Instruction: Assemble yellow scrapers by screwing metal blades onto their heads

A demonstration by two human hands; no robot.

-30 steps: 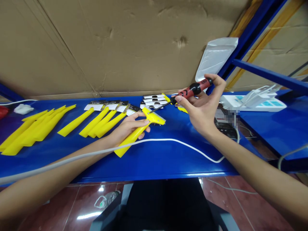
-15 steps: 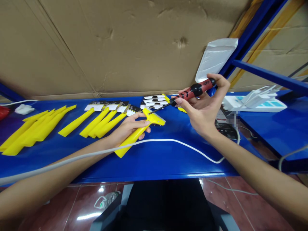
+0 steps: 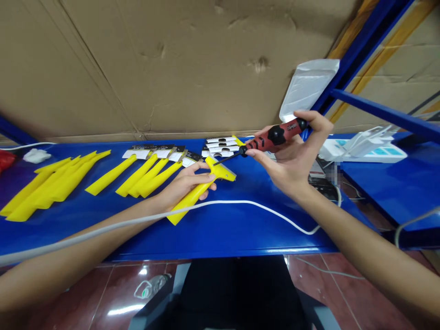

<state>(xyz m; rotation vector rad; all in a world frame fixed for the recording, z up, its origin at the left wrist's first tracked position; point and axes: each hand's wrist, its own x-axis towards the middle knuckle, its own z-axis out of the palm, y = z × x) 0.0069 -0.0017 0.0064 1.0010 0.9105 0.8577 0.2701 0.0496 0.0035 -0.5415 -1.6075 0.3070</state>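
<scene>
Near the middle of the blue table, my left hand [image 3: 188, 182] is closed around a yellow scraper [image 3: 192, 198], gripping it just below its wide head. The scraper is tilted, with its head up and to the right and a thin metal edge along that head. My right hand [image 3: 292, 158] grips a red and black screwdriver [image 3: 275, 136], thumb and fingers around the handle. Its dark shaft slopes down to the left, and the tip meets the scraper's head; whether it sits in a screw is too small to tell.
Several yellow scrapers [image 3: 147, 176] with cards lie left of my left hand, and a pile of yellow handles [image 3: 51, 188] lies further left. Packaging cards [image 3: 222, 145] are stacked behind. A white cable [image 3: 240, 200] crosses in front. A power strip [image 3: 364, 149] is at right.
The screwdriver's handle has turned a little in my right hand. My left hand and the scraper stay nearly in place; the view has shifted slightly.
</scene>
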